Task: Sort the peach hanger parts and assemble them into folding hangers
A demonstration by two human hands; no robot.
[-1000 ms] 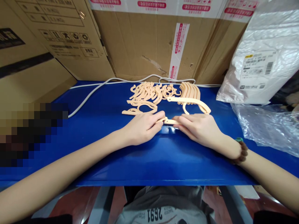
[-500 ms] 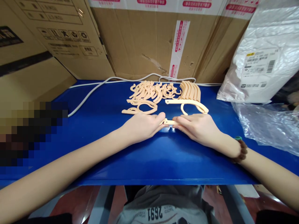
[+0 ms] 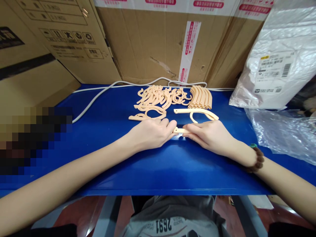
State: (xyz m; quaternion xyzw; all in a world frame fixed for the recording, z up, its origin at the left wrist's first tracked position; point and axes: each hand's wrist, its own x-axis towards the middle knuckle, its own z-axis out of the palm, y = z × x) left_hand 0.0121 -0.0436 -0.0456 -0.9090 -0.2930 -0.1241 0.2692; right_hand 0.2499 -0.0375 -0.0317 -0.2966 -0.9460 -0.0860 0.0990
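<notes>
My right hand (image 3: 213, 136) is closed round a beige plastic folding hanger, its thumb and fingers pinching the lower arm (image 3: 181, 130). The hanger's upper arm (image 3: 192, 111) and curved hook (image 3: 194, 118) stick out beyond this hand. My left hand (image 3: 156, 133) is closed, fingertips pressed at the free end of the lower arm. It grips a beige hanger piece that its fingers almost fully hide. Just beyond my left hand lies another beige folding hanger (image 3: 161, 117) on the blue table (image 3: 158, 171).
Farther back are a heap of beige hooks and curved parts (image 3: 153, 96) and a row of hanger arms (image 3: 201, 97). A white cable (image 3: 98, 93) runs behind them along cardboard boxes (image 3: 148, 42). At right are a white parcel bag (image 3: 274, 72) and clear plastic wrap (image 3: 281, 131).
My left fingers have moved in over the end of the lower arm, covering the small piece that showed there. The hanger's upper arm has tipped slightly lower, towards me.
</notes>
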